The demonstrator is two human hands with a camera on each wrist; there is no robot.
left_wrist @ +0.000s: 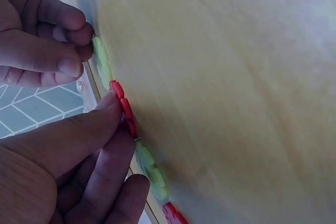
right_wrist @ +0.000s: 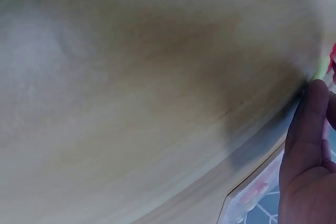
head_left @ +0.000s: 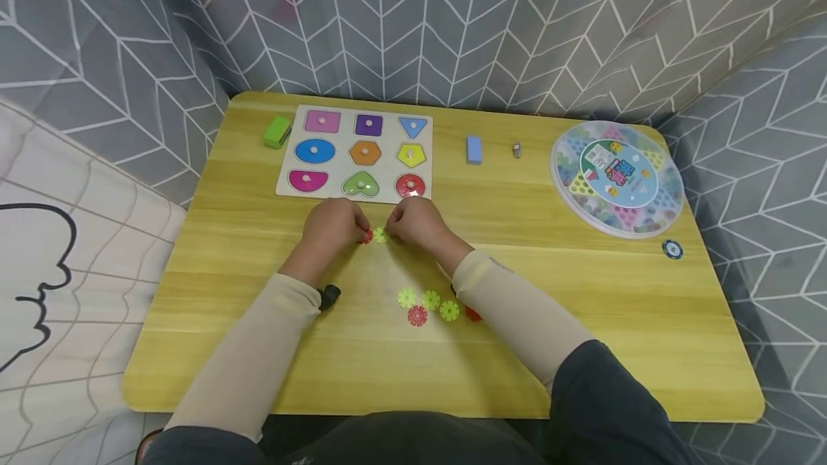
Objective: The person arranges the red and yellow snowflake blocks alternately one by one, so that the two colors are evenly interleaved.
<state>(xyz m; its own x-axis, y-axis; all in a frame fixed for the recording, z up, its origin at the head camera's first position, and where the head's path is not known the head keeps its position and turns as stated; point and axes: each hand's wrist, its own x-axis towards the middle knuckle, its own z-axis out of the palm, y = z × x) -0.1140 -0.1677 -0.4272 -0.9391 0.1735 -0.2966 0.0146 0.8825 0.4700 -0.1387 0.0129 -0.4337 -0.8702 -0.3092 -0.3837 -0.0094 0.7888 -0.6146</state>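
Observation:
My left hand (head_left: 332, 227) pinches a red snowflake disc (left_wrist: 124, 106) between thumb and fingers. This disc sits in a row, linked edge to edge with a yellow-green snowflake disc (left_wrist: 102, 62) on one side and another green disc (left_wrist: 151, 169) on the other. Part of a further red disc (left_wrist: 174, 214) shows at the frame's bottom. My right hand (head_left: 420, 224), fingers bent, holds the free edge of the yellow-green disc at the row's end; in the right wrist view its fingertips meet that green rim (right_wrist: 322, 68). In the head view, the left hand hides much of the row.
Loose green discs (head_left: 429, 300) and a red one (head_left: 417, 316) lie nearer me, another red one (head_left: 474, 314) partly under my right forearm. Behind my hands is a shape puzzle board (head_left: 354, 196). Green (head_left: 277, 132) and blue blocks (head_left: 474, 151) and a round clear case (head_left: 618, 179) stand farther back.

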